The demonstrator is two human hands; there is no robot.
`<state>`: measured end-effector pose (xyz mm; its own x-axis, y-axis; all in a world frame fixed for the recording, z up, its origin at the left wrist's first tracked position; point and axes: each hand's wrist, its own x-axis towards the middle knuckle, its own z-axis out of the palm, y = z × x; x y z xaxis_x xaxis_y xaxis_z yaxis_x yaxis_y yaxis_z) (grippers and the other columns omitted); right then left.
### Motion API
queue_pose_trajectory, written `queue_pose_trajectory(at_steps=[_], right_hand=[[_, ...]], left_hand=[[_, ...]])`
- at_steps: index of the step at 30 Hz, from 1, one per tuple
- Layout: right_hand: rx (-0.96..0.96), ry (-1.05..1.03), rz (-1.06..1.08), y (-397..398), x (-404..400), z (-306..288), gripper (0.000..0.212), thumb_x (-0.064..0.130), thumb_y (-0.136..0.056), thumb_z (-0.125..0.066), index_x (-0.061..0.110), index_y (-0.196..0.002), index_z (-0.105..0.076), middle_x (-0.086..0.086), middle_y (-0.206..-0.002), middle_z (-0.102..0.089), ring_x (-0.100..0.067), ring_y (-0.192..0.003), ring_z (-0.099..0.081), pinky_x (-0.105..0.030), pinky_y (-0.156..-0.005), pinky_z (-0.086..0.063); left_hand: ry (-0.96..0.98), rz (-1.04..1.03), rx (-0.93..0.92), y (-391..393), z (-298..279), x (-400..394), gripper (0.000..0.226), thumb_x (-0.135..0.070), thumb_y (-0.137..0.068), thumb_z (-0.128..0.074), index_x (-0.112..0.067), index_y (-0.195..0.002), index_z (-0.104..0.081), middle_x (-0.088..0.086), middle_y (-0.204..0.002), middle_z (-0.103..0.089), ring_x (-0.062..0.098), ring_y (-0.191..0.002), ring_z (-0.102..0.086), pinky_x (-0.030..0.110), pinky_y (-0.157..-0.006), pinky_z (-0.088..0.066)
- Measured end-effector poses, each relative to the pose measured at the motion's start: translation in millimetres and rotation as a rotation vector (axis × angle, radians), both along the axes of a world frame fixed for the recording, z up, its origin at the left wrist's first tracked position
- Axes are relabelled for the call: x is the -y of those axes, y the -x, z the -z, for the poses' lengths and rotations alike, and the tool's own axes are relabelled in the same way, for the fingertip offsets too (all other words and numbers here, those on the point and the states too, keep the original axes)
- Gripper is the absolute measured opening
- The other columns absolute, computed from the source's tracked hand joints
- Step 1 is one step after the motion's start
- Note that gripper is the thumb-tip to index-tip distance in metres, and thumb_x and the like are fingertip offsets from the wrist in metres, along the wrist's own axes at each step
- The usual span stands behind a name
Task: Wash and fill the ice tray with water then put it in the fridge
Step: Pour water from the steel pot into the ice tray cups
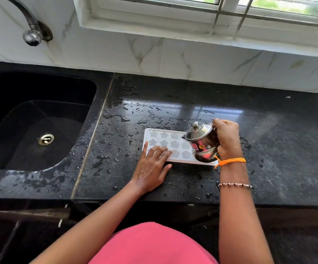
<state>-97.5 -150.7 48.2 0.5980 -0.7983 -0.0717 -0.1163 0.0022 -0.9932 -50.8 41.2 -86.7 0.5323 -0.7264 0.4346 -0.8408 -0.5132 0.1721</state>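
Note:
A white ice tray [170, 140] with flower-shaped cells lies flat on the wet black counter [173, 96]. My left hand [153, 164] rests on the tray's near left corner, fingers straight and flat on it. My right hand [227, 139] grips a small lidded steel pot [201, 141] by its side and holds it tilted to the left over the tray's right part. The pot hides the tray's right end. I cannot tell whether water is flowing from the pot.
A black sink [40, 119] with a metal drain lies to the left. A steel tap [31, 25] is mounted on the tiled wall above it. Water drops cover the counter around the tray. A window runs along the back wall.

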Motion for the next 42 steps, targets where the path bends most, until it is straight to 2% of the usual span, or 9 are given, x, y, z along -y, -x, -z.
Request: queue_pose_trajectory(at_steps=[15, 22, 25, 32, 35, 38, 42], right_hand=[[0.052, -0.102, 0.034, -1, 4, 2, 0.042, 0.0, -0.08, -0.049, 0.018, -0.047, -0.029, 0.014, -0.035, -0.023, -0.004, -0.034, -0.021, -0.014, -0.038, -0.018], [0.076, -0.2, 0.054, -2, 2, 2, 0.034, 0.005, -0.082, -0.051, 0.017, -0.053, -0.039, 0.003, -0.046, -0.033, -0.005, -0.036, -0.031, -0.011, -0.038, -0.027], [0.096, -0.206, 0.043, -5, -2, 0, 0.037, 0.004, -0.084, -0.05, 0.017, -0.052, -0.035, 0.01, -0.036, -0.031, -0.003, -0.034, -0.028, -0.01, -0.036, -0.024], [0.05, -0.199, -0.002, -14, -12, -2, 0.036, 0.004, -0.086, -0.05, 0.015, -0.053, -0.038, 0.012, -0.031, -0.033, -0.001, -0.03, -0.031, -0.008, -0.034, -0.027], [0.018, -0.16, -0.023, -17, -13, -1, 0.037, 0.005, -0.085, -0.05, 0.017, -0.053, -0.037, 0.005, -0.041, -0.033, -0.004, -0.035, -0.031, -0.012, -0.039, -0.027], [-0.023, -0.121, -0.051, -20, -15, 0, 0.035, 0.005, -0.084, -0.05, 0.018, -0.053, -0.038, -0.002, -0.054, -0.03, -0.008, -0.043, -0.03, -0.019, -0.046, -0.028], [-0.067, -0.065, -0.085, -21, -18, -1, 0.038, 0.004, -0.083, -0.049, 0.018, -0.051, -0.034, -0.001, -0.053, -0.027, -0.007, -0.041, -0.028, -0.017, -0.041, -0.025]], left_hand=[[-0.006, 0.001, -0.035, 0, 1, 0, 0.041, -0.04, -0.088, -0.044, -0.018, -0.12, -0.057, 0.0, -0.12, -0.06, 0.024, -0.114, -0.053, 0.053, -0.112, -0.014], [0.067, -0.038, -0.117, -2, -3, -3, 0.042, -0.039, -0.087, -0.044, -0.018, -0.122, -0.057, -0.001, -0.12, -0.059, 0.018, -0.118, -0.046, 0.049, -0.114, -0.009], [0.08, -0.098, -0.147, -6, -3, -8, 0.045, -0.039, -0.085, -0.044, -0.018, -0.124, -0.055, 0.0, -0.122, -0.057, 0.017, -0.121, -0.043, 0.046, -0.115, -0.005], [0.036, -0.224, -0.222, -11, -7, -16, 0.056, -0.043, -0.086, -0.039, -0.013, -0.132, -0.046, 0.005, -0.136, -0.047, 0.022, -0.129, -0.042, 0.043, -0.115, 0.001], [0.003, -0.255, -0.231, -12, -7, -17, 0.063, -0.048, -0.086, -0.037, -0.009, -0.135, -0.042, 0.01, -0.14, -0.044, 0.025, -0.132, -0.04, 0.041, -0.115, 0.002], [-0.024, -0.287, -0.248, -12, -6, -18, 0.074, -0.053, -0.086, -0.03, -0.004, -0.14, -0.036, 0.012, -0.147, -0.037, 0.026, -0.138, -0.033, 0.043, -0.117, 0.001], [-0.051, -0.325, -0.273, -14, -5, -19, 0.085, -0.061, -0.084, -0.018, -0.005, -0.147, -0.021, 0.01, -0.156, -0.021, 0.024, -0.144, -0.018, 0.042, -0.117, 0.007]])
